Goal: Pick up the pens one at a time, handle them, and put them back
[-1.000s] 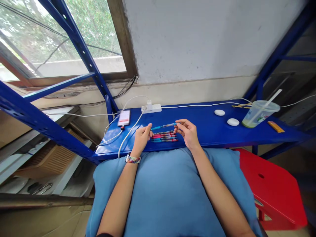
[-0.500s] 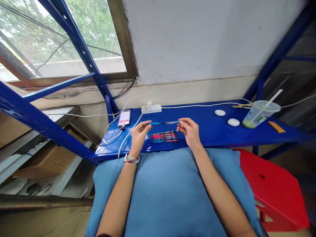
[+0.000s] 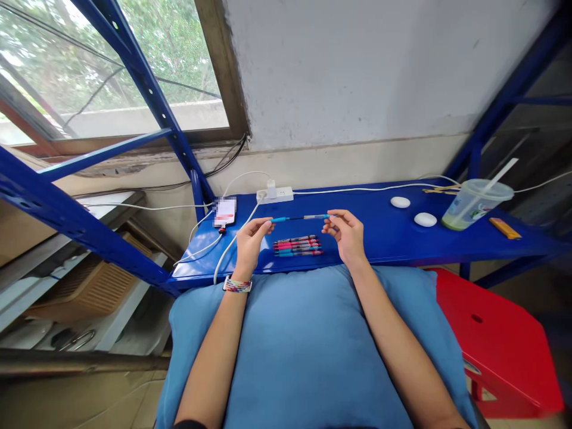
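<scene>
A blue pen (image 3: pixel 298 218) is held level above the blue shelf (image 3: pixel 375 238), one end pinched by my left hand (image 3: pixel 248 244) and the other by my right hand (image 3: pixel 347 236). Directly under it, several pink and blue pens (image 3: pixel 298 245) lie side by side on the shelf. My forearms rest on a light blue pillow (image 3: pixel 308 345) in my lap. A patterned band sits on my left wrist.
On the shelf: a phone (image 3: pixel 224 212) on a white cable at left, a white power strip (image 3: pixel 275 194), two white oval cases (image 3: pixel 413 211), a plastic cup with straw (image 3: pixel 472 205) and an orange bar (image 3: pixel 504 228) at right. A red stool (image 3: pixel 496 339) stands lower right.
Both hands have raised the blue pen off the row of pens and brought it from a slant to level. The view has shifted slightly.
</scene>
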`<state>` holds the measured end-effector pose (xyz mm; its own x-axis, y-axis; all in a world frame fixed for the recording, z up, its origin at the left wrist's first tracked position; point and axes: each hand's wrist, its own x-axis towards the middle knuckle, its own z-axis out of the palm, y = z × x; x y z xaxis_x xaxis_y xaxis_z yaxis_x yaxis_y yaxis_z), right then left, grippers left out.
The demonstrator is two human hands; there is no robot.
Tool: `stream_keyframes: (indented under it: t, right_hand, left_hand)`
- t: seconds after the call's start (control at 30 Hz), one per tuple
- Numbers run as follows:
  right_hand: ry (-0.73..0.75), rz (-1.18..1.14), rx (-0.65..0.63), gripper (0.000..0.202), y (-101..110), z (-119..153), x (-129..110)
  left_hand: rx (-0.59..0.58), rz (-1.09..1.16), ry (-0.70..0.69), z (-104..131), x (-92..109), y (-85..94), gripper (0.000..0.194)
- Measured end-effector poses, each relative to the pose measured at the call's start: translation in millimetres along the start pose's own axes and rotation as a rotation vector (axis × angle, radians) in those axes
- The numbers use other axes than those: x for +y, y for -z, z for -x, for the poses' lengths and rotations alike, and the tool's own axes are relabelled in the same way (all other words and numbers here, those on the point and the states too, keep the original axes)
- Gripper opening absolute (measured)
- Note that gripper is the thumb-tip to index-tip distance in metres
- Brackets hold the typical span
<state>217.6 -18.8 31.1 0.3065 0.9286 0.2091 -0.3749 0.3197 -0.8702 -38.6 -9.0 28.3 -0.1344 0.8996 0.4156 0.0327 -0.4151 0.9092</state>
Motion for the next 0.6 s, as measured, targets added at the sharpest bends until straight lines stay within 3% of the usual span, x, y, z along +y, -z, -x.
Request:
stream_keyframes:
  t: [0.47,0.6]
  right_hand:
    - [0.037,-0.002,0.025,0.021,-0.5,0.5,-2.3]
    - [-0.009,0.033,-0.135,0.028,-3.7,5.7,-2.7]
  left_hand:
    - [-0.005,-0.025,-0.013,-0.1,2.9,-2.3,0.034]
    - [-0.137,-0.082,-0.048,0.8,6.3,-2.3,0.040]
